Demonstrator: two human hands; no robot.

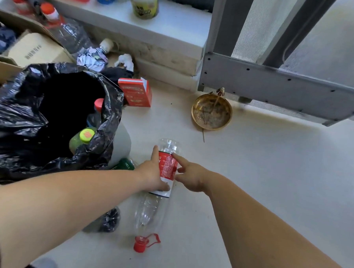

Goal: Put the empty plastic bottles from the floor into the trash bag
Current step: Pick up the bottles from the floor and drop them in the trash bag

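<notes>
A clear plastic bottle (150, 208) with a red label lies on the pale floor, its red cap (140, 243) flipped open toward me. My left hand (151, 171) wraps the labelled middle from the left. My right hand (190, 175) touches the label from the right with fingers spread. The black trash bag (19, 113) stands open at the left; inside it are a green-capped bottle (82, 138) and a red-capped bottle (97, 109). A green bottle (125, 164) and a white jug (121, 143) lie beside the bag.
A red carton (136, 93) and a brass dish (212, 112) sit on the floor beyond the bottle. Cardboard boxes (33, 48) and a large clear bottle (70, 34) are at the back left. A grey metal door frame (277, 85) stands at the right. A small dark bag (111, 220) lies under my left arm.
</notes>
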